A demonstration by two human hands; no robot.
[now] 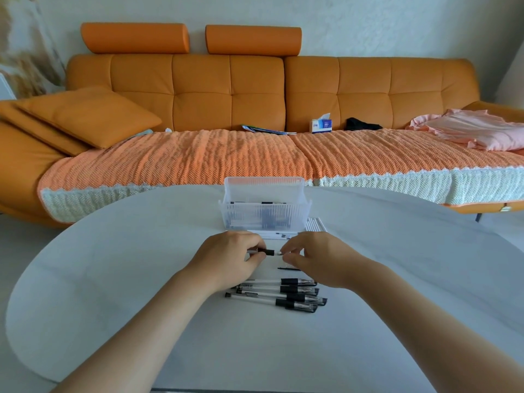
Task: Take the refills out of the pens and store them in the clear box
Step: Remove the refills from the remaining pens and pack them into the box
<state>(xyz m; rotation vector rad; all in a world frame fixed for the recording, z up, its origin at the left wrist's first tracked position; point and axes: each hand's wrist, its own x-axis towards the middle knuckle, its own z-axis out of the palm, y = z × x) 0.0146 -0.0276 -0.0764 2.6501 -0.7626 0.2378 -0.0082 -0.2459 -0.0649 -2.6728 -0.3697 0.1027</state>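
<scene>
The left hand (pixel 226 259) and right hand (pixel 320 259) each pinch one end of a clear plastic pen with a black grip (pixel 269 253), over the white oval table (pixel 113 279). Nearer the person than the hands lies a row of similar pens (pixel 283 293). Just beyond the hands stands the clear ribbed plastic box (pixel 265 214). Past the table runs an orange tufted sofa (pixel 198 89) under a knitted orange throw (pixel 198 157).

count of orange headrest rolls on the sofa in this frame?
2. Left headrest roll sits atop the sofa backrest near its left end; right headrest roll sits beside it, toward the middle. None seem hidden.
</scene>
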